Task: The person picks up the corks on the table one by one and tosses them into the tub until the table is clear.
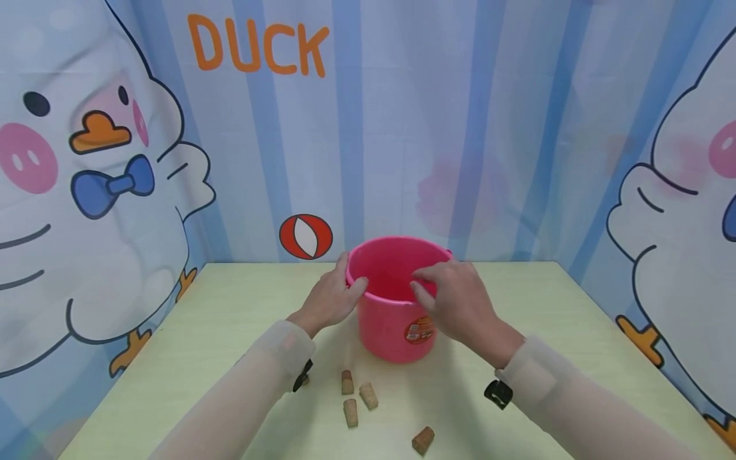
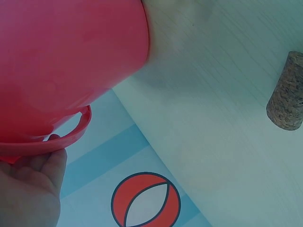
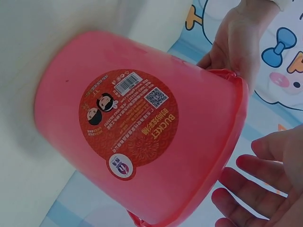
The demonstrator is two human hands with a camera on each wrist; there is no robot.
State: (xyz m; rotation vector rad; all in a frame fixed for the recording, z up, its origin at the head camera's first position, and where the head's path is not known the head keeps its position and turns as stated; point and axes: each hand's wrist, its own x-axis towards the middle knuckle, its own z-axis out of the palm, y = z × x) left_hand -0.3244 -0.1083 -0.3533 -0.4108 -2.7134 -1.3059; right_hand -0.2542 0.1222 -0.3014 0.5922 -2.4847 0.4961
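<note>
A pink plastic bucket stands upright on the table, a round red label on its side. My left hand grips its rim at the left, thumb over the inner edge; in the left wrist view its fingers lie outside, under the rim. Over the right side of the opening is my right hand, thumb and index finger apart, with nothing seen between them. The right wrist view shows its fingers spread loosely beside the rim. Cork stoppers lie in front of the bucket.
One darker cork lies nearer the front, right of the others. Another cork is mostly hidden behind the left wrist. The pale table ends at a blue striped curtain with duck drawings, close behind the bucket.
</note>
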